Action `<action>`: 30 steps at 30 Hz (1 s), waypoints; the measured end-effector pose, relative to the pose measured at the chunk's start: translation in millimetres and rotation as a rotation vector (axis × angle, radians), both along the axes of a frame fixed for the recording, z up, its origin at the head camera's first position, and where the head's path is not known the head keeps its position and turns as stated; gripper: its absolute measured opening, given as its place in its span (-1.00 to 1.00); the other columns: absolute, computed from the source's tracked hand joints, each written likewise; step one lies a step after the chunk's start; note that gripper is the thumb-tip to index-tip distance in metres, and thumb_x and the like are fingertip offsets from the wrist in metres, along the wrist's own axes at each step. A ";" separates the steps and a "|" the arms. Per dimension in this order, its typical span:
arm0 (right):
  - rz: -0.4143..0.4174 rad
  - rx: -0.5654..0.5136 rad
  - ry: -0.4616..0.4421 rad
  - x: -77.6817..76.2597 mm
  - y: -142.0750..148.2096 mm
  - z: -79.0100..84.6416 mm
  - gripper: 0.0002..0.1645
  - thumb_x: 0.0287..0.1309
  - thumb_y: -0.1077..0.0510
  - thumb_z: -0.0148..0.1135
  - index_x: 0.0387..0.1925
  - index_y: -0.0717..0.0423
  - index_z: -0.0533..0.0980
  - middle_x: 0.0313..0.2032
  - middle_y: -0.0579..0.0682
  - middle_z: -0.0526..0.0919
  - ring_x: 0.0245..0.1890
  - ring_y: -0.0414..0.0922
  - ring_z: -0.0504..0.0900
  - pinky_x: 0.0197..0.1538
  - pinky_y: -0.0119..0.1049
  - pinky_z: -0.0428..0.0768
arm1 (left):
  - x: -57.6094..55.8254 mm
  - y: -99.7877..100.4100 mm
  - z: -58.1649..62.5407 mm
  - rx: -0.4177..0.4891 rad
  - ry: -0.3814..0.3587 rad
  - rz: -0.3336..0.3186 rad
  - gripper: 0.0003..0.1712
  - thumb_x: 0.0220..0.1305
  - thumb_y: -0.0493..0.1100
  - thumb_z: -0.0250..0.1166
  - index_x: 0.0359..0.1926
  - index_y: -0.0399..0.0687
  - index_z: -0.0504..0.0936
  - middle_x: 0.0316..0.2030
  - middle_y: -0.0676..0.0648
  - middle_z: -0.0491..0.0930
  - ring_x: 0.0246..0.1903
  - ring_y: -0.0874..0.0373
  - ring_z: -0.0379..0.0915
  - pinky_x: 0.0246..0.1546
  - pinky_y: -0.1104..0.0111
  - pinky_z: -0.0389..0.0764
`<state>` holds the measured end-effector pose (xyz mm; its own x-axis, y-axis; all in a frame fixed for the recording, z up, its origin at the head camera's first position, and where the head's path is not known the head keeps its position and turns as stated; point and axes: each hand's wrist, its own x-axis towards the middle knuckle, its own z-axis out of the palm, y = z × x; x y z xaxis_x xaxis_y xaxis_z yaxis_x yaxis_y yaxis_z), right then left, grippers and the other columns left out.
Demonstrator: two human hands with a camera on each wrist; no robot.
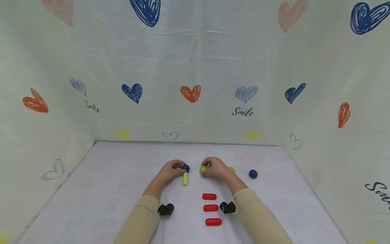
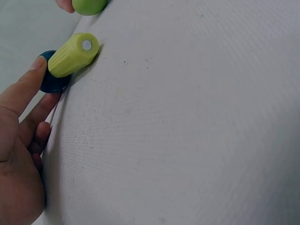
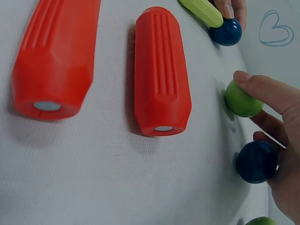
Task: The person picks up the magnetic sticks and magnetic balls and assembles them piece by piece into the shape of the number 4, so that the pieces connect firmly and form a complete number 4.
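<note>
My left hand [image 1: 168,171] pinches a dark blue ball [image 1: 185,168] between thumb and fingers. A yellow-green ribbed rod [image 2: 72,55] with a silver disc at its end meets that ball, pointing toward me. Across from it, my right hand [image 1: 215,167] pinches a green ball [image 3: 243,99] between thumb and fingertips. Beside the right palm is another blue ball [image 3: 257,161], hidden behind the hand in the head view. A second green ball [image 1: 232,169] shows just past the right wrist.
Three red rods [image 1: 209,196] lie in a column nearer me, between the forearms. Farther right sits a blue ball [image 1: 253,174]. A white cloth printed with hearts hangs behind and beside the white table [image 1: 122,176].
</note>
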<state>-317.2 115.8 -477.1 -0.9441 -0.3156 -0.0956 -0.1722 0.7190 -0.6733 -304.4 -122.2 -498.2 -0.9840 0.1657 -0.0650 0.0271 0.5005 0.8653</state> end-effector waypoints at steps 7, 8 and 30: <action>-0.007 -0.020 0.003 2.6 2.3 1.2 -0.65 -0.09 0.15 0.56 -0.23 0.03 0.61 -0.26 -0.11 0.58 -0.26 -0.10 0.47 -0.17 -0.23 0.51 | 1.3 1.5 -2.0 -0.008 0.022 -0.003 -0.67 0.17 -0.16 0.43 -0.02 -0.06 0.67 -0.17 -0.04 0.62 -0.15 0.05 0.42 -0.05 0.12 0.43; -0.008 -0.021 0.003 3.3 2.3 2.0 -0.65 -0.09 0.15 0.56 -0.22 0.02 0.61 -0.26 -0.11 0.58 -0.26 -0.10 0.47 -0.18 -0.23 0.51 | 1.6 1.8 -2.0 -0.007 0.020 0.001 -0.68 0.18 -0.17 0.43 -0.02 -0.06 0.67 -0.17 -0.04 0.62 -0.15 0.05 0.42 -0.05 0.12 0.43; -0.044 -0.099 0.027 24.3 -0.8 13.7 -0.63 -0.05 0.11 0.54 -0.15 -0.02 0.63 -0.20 -0.12 0.59 -0.19 -0.06 0.41 -0.24 -0.24 0.48 | 6.2 4.5 1.0 -0.027 0.017 0.022 -0.64 0.19 -0.17 0.41 0.03 -0.02 0.66 -0.14 -0.04 0.62 -0.12 0.04 0.39 -0.02 0.10 0.42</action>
